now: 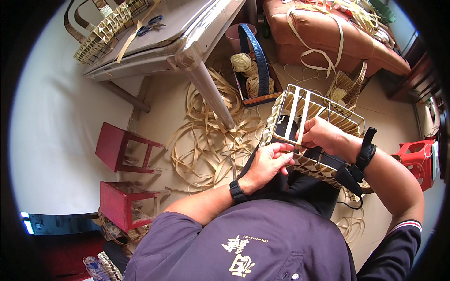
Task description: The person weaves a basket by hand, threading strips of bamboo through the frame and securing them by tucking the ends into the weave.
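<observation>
A box-shaped basket (349, 119) with a wire frame and pale woven strips on its sides rests across my lap. Flat cream strips (293, 112) stretch over its open top at the left end. My right hand (326, 136) reaches over the basket, fingers closed around one of these strips near the near-side wire. Against that near rim, my left hand (268, 166) has its thumb and forefinger pinched together at the strip's lower end. The fingertips partly hide the spot where strip and wire meet. A dark object (285, 127) shows through the frame.
Loose strips (201, 140) lie tangled on the floor around the table leg (206, 89). A dark-handled basket (260, 97) holds balls of strip. Scissors (151, 25) lie on the table. Red stools (124, 147) stand left, a red plastic stool (412, 161) right, an orange sofa (323, 42) ahead.
</observation>
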`<state>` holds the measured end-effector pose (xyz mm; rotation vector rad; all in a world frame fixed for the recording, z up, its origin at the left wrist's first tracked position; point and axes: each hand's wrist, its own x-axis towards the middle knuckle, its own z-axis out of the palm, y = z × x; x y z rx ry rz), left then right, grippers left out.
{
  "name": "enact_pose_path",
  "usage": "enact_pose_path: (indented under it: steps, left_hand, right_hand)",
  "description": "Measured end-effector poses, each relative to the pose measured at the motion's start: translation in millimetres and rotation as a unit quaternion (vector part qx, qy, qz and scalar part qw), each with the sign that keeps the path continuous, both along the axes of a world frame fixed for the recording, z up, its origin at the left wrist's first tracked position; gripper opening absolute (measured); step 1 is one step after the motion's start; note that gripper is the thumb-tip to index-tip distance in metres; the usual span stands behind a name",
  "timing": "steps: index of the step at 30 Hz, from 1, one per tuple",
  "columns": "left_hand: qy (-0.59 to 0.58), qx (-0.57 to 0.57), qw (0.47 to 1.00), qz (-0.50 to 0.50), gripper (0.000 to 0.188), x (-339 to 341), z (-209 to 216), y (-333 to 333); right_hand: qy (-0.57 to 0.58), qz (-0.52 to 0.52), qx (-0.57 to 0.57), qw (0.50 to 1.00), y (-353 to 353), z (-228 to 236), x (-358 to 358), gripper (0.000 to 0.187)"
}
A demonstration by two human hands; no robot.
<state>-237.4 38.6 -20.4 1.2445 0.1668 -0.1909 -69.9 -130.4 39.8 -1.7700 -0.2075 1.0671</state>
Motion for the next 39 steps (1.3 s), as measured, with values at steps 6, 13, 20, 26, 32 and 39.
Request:
enact_pose_path:
  steps: [6,13,20,26,32,39]
  left_hand:
    - [-0.009,-0.011,0.999,0.038,0.043,-1.2,-9.2,-4.1]
    - [-0.038,0.002,0.997,-0.065,0.056,-4.7,-19.3,1.4]
    - [-0.042,-0.05,0.989,-0.135,0.07,-17.3,-17.8,-3.9]
    - [-0.098,0.086,0.991,0.012,0.044,-7.9,-30.3,8.1]
    - [-0.017,-0.071,0.991,-0.111,0.053,11.7,-9.2,17.9]
    - [-0.01,-0.05,0.996,-0.067,0.037,26.1,-6.7,10.4]
  right_hand:
    - [-0.075,0.033,-0.042,0.996,0.2,1.8,-14.6,0.009]
    - [-0.084,0.013,-0.045,0.995,5.7,9.4,-14.2,0.01]
    - [0.018,0.009,0.021,1.0,-4.3,2.6,-4.4,0.011]
    - [0.033,0.067,-0.058,0.995,-1.2,13.4,-8.4,0.011]
    - [0.107,0.055,-0.008,0.993,-9.0,10.7,-4.8,0.013]
    - [0.113,0.021,0.02,0.993,-2.3,29.2,-16.5,0.03]
